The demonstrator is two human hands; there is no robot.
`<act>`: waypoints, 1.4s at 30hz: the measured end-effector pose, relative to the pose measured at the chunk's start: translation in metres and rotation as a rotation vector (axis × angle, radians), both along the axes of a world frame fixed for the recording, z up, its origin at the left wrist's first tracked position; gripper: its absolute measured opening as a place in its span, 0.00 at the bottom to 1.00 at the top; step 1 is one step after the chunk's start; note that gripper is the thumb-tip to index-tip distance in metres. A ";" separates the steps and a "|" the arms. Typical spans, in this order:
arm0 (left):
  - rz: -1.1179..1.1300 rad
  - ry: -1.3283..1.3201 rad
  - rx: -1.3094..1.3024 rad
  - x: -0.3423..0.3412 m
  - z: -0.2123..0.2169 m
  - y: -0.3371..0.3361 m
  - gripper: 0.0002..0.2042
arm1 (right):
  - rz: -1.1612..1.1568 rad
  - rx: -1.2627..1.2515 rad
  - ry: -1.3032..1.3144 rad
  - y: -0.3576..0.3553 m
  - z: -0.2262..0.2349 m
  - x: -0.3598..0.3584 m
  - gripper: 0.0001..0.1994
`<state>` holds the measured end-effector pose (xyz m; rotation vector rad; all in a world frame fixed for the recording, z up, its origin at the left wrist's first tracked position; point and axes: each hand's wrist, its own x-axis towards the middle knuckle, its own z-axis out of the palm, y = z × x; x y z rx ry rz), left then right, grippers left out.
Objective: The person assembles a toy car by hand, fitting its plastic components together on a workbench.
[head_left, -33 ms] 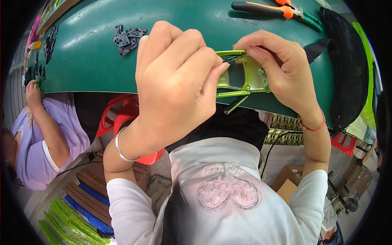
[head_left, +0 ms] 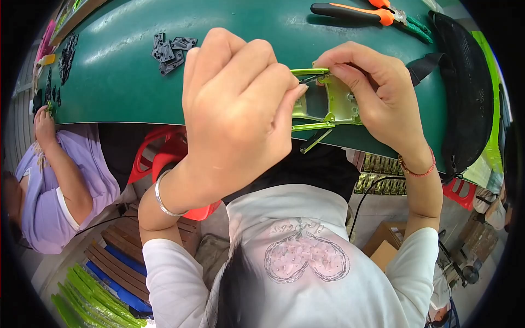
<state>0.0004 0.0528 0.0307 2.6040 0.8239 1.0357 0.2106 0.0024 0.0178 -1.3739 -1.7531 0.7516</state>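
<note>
Between my hands, above the near edge of the table, is a shiny lime-green toy car shell (head_left: 342, 104) with wide cut-out openings and a green side strip along each long edge. A thin black piece (head_left: 316, 140) sticks out from its near side, and another dark strip shows at the far side. My left hand (head_left: 235, 109) is closed, thumb and forefinger pinched at the shell's far-left part; the back of the hand hides what lies between them. My right hand (head_left: 377, 90) is closed too, its thumb and forefinger gripping the shell's far-right corner.
Black flat plastic parts (head_left: 167, 53) lie in a small pile on the green table (head_left: 120, 82). Orange-and-black pliers (head_left: 355, 13) lie at the far right, near a black bag (head_left: 465, 93). At left a person in lilac (head_left: 76, 186) works at the table, near a red stool (head_left: 158, 147).
</note>
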 end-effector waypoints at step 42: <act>-0.155 0.235 0.016 0.009 0.013 0.014 0.12 | -0.041 0.281 -0.201 0.000 -0.001 -0.025 0.09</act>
